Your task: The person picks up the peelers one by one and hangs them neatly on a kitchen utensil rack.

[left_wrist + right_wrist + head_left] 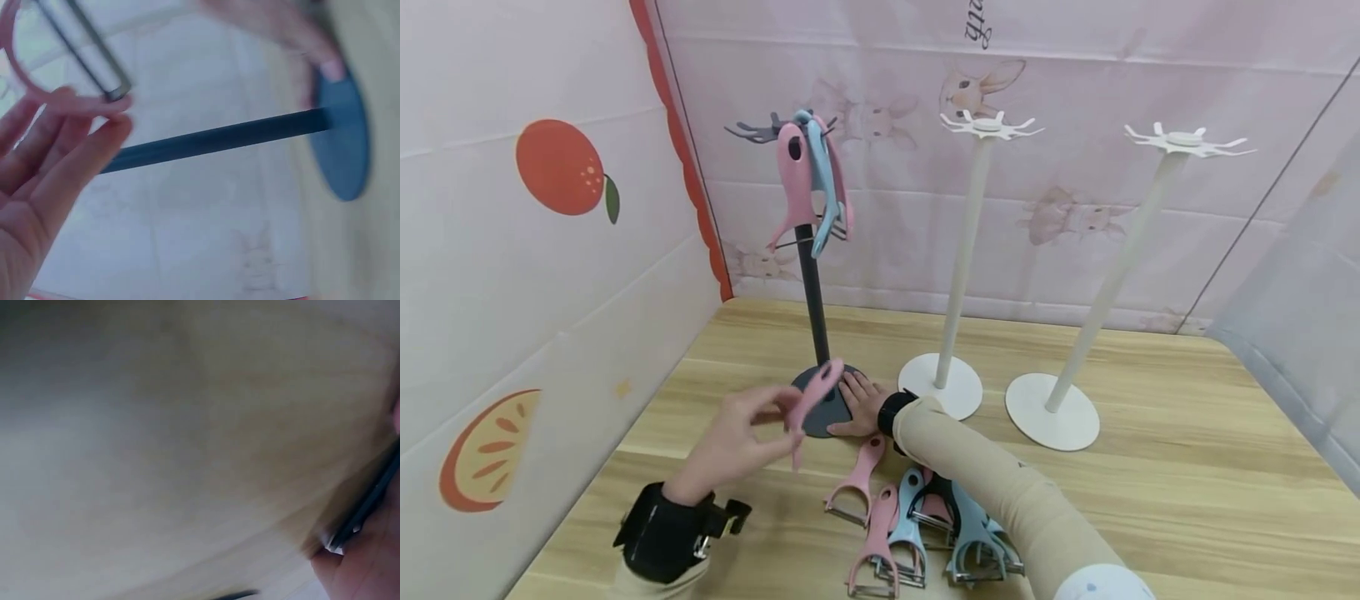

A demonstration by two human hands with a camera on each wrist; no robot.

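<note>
A pink peeler (pixel 816 393) is pinched between the thumb and fingers of my left hand (pixel 737 437), its slotted blade showing in the left wrist view. It is held up in front of the dark stand's pole (pixel 814 308). My right hand (pixel 861 404) rests with extended fingers on that stand's round base (pixel 822 423). From the hooks at the top hang a pink peeler (pixel 795 171), a light blue peeler (pixel 825 179) and another pink one (pixel 841 183) partly behind. The right wrist view is blurred, with the base's dark edge (pixel 369 494) beside the hand.
Several pink, light blue and dark peelers lie in an overlapping pile (pixel 880 529) near the front, partly under my right forearm. Two white stands (pixel 964 250) with bare hooks rise to the right. A printed cloth (pixel 865 267) hangs behind the wooden table (pixel 1187 433).
</note>
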